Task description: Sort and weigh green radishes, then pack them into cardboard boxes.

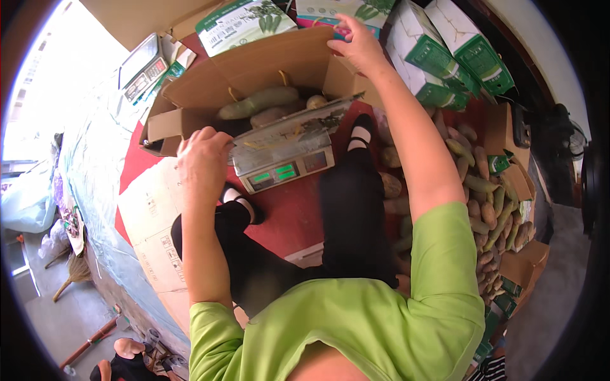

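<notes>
An open cardboard box [264,60] holds a long green radish [259,103] and several others, partly hidden by its near side. In front of the box stands a digital scale [273,174] with a lit green display; its metal top [279,147] is partly covered. My left hand [204,155] is closed at the box's near left corner, fingers bent over the cardboard edge beside the scale. Farther off, my right hand [361,47] reaches to the box's far right corner, thumb and fingers curled about the end of the raised flap.
Heaped radishes [486,197] lie on my right. White and green cartons [438,54] stand at the far right, and a second scale [143,66] at the far left. Flattened cardboard [155,222] lies by my left leg. Another person [130,362] is at the lower left.
</notes>
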### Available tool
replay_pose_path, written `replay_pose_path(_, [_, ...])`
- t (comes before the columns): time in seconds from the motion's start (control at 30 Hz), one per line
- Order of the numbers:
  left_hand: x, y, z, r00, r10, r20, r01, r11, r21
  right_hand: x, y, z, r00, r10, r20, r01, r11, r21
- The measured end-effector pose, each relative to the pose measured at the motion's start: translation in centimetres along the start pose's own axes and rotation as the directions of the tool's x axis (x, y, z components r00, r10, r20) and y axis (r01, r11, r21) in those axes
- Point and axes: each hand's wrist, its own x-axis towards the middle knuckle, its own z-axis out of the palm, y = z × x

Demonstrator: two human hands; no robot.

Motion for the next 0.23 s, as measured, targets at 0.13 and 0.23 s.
replay_pose_path(0.13, [-0.2,0.0,-0.4,0.999,0.026,0.034,-0.028,0.999,0.044,1.6,-0.5,1.3,0.959,0.116,0.259,-0.081,0.987,-0.142])
replay_pose_path(0.23, [-0.7,-1.2,-1.3,0.997,0.050,0.065,-0.051,0.998,0.021,1.9,-2.3,0.9,0.900,0.167,0.401,-0.127,0.984,-0.126])
